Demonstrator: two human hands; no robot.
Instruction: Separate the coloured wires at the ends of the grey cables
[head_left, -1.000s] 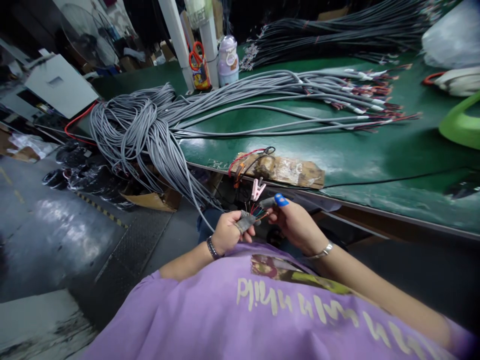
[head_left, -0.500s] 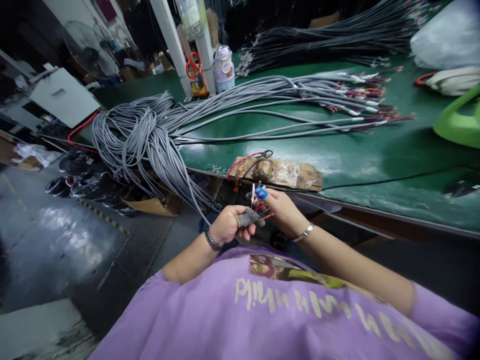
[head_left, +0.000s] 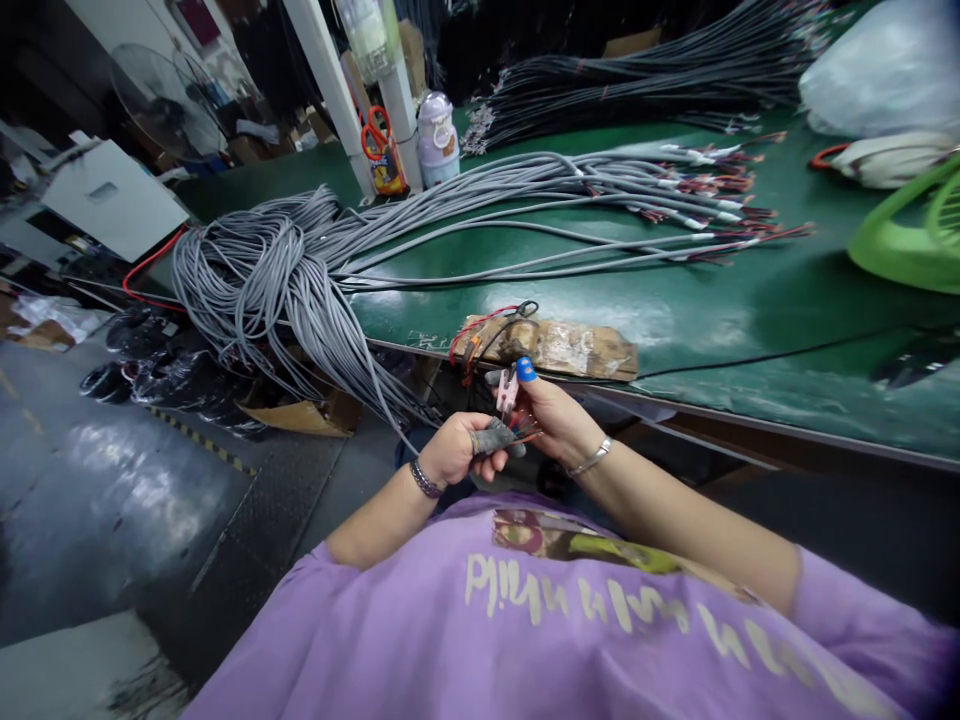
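My left hand (head_left: pixel 454 448) is closed around the end of a grey cable, with grey coverings on its thumb and fingers. Thin coloured wires (head_left: pixel 528 431) fan out from that grip toward my right hand. In my right hand (head_left: pixel 553 422), blue covering on the thumb, a small pink tool (head_left: pixel 507 391) is pinched upright; its exact kind is unclear. The tool is just above the wires, and whether it touches them is hard to see. Both hands are in front of the bench edge, near a worn wooden block (head_left: pixel 570 347).
A large bundle of grey cables (head_left: pixel 277 265) lies across the green bench (head_left: pixel 697 320) and hangs off its front. Black cables (head_left: pixel 637 85) lie behind. Scissors (head_left: pixel 379 135), a lilac bottle (head_left: pixel 438 140), a plastic bag (head_left: pixel 885 75) and a green plastic object (head_left: pixel 889 235) stand around.
My right hand has turned, so the pink tool now shows its broad side and the blue-covered thumb points upward. My left hand keeps its grip. The view has shifted slightly.
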